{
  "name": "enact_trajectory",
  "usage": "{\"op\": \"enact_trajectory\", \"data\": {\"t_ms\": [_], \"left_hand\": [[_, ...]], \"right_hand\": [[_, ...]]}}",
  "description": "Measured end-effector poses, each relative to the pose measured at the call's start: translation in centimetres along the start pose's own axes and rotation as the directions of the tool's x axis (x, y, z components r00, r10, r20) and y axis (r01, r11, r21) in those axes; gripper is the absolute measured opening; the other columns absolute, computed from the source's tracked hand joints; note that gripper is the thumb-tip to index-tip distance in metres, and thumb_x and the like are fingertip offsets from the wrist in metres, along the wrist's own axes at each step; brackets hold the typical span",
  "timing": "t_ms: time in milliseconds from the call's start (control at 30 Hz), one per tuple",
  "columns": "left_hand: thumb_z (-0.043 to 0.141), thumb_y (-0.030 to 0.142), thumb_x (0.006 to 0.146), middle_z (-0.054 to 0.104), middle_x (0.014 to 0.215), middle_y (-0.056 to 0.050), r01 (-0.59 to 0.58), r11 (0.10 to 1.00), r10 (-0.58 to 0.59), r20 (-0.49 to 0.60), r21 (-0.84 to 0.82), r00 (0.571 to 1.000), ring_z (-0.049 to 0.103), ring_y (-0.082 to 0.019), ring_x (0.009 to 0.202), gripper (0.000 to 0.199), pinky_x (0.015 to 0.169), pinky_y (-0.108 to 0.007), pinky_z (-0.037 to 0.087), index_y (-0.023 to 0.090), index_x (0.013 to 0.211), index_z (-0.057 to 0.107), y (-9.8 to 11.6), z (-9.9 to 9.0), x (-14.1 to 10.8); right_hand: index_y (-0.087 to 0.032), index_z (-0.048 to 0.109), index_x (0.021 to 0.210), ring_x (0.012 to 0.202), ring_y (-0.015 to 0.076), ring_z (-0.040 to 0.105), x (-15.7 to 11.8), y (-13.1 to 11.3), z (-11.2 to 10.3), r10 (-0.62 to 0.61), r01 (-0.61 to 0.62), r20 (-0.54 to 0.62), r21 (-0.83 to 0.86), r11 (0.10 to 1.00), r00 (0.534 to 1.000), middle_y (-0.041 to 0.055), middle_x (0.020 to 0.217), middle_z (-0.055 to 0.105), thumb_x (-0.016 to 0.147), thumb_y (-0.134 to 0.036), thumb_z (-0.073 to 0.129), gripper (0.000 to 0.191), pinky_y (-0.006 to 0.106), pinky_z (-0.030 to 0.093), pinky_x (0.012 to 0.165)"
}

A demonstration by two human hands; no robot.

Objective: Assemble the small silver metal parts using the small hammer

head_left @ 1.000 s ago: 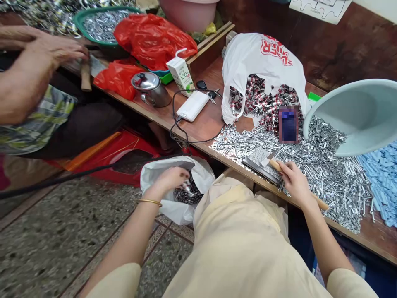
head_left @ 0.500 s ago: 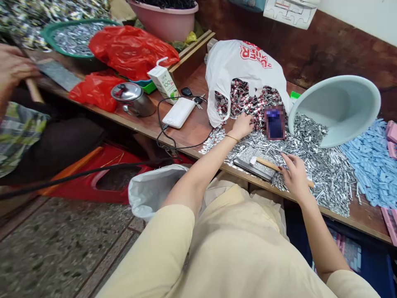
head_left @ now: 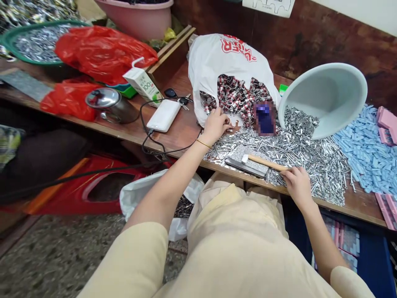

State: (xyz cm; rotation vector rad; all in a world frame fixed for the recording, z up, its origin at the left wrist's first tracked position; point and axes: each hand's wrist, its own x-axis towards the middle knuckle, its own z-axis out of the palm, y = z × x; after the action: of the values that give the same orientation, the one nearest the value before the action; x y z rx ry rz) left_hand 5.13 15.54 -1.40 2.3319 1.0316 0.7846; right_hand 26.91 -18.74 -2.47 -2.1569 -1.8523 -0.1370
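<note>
My left hand (head_left: pixel 217 125) is at the front edge of the white plastic bag (head_left: pixel 203 62), its fingers curled; what they hold, if anything, is too small to name. Red-and-silver parts (head_left: pixel 237 97) fill the bag's torn opening. My right hand (head_left: pixel 297 182) pinches the wooden handle end of a small hammer (head_left: pixel 266 162) with a white head. The hammer lies across a speckled slab (head_left: pixel 240 153), beside a dark metal bar (head_left: pixel 246 167). Small silver metal pieces (head_left: pixel 325 165) are heaped around them. A phone with a blurred outline (head_left: pixel 265 118) rests by the bag.
A tilted grey-green tub (head_left: pixel 338 91) stands at the back right, with light blue pieces (head_left: pixel 362 153) beyond. Left of the bag are a white power bank (head_left: pixel 164 115) with a cable, keys (head_left: pixel 184 101), a drink carton (head_left: pixel 142 85) and a metal cup (head_left: pixel 114 107).
My left hand has moved left and back from the red-and-silver parts. My right hand has closed on the hammer's handle. The camera view has shifted, and the co-worker's hand has left it.
</note>
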Motion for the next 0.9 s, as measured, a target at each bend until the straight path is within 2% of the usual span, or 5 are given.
{"op": "enact_trajectory", "data": {"t_ms": [100, 200, 300, 700, 900], "left_hand": [[0.079, 0.020, 0.081, 0.060, 0.102, -0.007, 0.046, 0.962, -0.096, -0.174, -0.268, 0.980, 0.053, -0.020, 0.099, 0.020, 0.100, -0.039, 0.044, 0.018, 0.090, 0.061, 2.1, -0.5, -1.2], [0.069, 0.028, 0.089, 0.064, 0.087, -0.003, 0.203, 0.734, -0.304, -0.046, -0.648, 0.952, 0.061, -0.015, 0.077, 0.019, 0.075, -0.034, 0.054, 0.019, 0.099, 0.056, 3.5, -0.6, -3.7], [0.070, 0.037, 0.088, 0.072, 0.091, -0.004, 0.215, 0.586, -0.251, 0.077, -0.782, 0.965, 0.069, -0.016, 0.077, 0.039, 0.070, -0.032, 0.059, 0.021, 0.119, 0.052, 4.0, -0.4, -7.4], [0.066, 0.026, 0.088, 0.071, 0.108, -0.009, 0.134, 0.819, -0.146, 0.024, -0.559, 0.989, 0.069, -0.021, 0.100, 0.009, 0.072, -0.029, 0.061, 0.018, 0.092, 0.068, 4.6, 0.9, -16.0], [0.063, 0.025, 0.095, 0.073, 0.107, -0.008, -0.079, 0.948, 0.049, -0.104, -0.309, 0.993, 0.068, -0.021, 0.102, 0.017, 0.092, -0.039, 0.058, 0.020, 0.110, 0.070, 4.4, 1.2, -16.4]], "right_hand": [[-0.022, 0.076, 0.091, 0.085, 0.0241, 0.046, 0.7, -0.6, 0.7, -0.021, 0.016, -0.032, -0.145, 0.989, 0.999, 0.0085, 0.089, 0.067, 0.097, -0.025, 0.059, 0.018, 0.037, 0.031, 0.072], [-0.022, 0.075, 0.083, 0.084, 0.0241, 0.045, 1.1, 0.0, 1.3, -0.018, 0.008, -0.068, -0.144, 0.990, 0.998, 0.0086, 0.087, 0.066, 0.095, -0.026, 0.061, 0.019, 0.037, 0.030, 0.071], [-0.022, 0.075, 0.082, 0.086, 0.0247, 0.050, 1.8, 0.7, 1.3, 0.016, -0.014, -0.109, 0.017, 1.000, 0.994, 0.0089, 0.088, 0.066, 0.096, -0.025, 0.058, 0.021, 0.038, 0.038, 0.075], [-0.023, 0.074, 0.083, 0.083, 0.0226, 0.070, 8.2, -7.6, 1.5, 0.113, -0.139, 0.090, 0.801, 0.582, 0.990, 0.0051, 0.088, 0.076, 0.084, -0.028, 0.066, 0.009, 0.038, 0.056, 0.079], [-0.022, 0.072, 0.084, 0.086, 0.0223, 0.067, 10.8, -11.3, 3.7, -0.008, -0.003, 0.011, 0.761, 0.649, 1.000, 0.0060, 0.087, 0.074, 0.086, -0.019, 0.057, 0.015, 0.037, 0.053, 0.081]]}}
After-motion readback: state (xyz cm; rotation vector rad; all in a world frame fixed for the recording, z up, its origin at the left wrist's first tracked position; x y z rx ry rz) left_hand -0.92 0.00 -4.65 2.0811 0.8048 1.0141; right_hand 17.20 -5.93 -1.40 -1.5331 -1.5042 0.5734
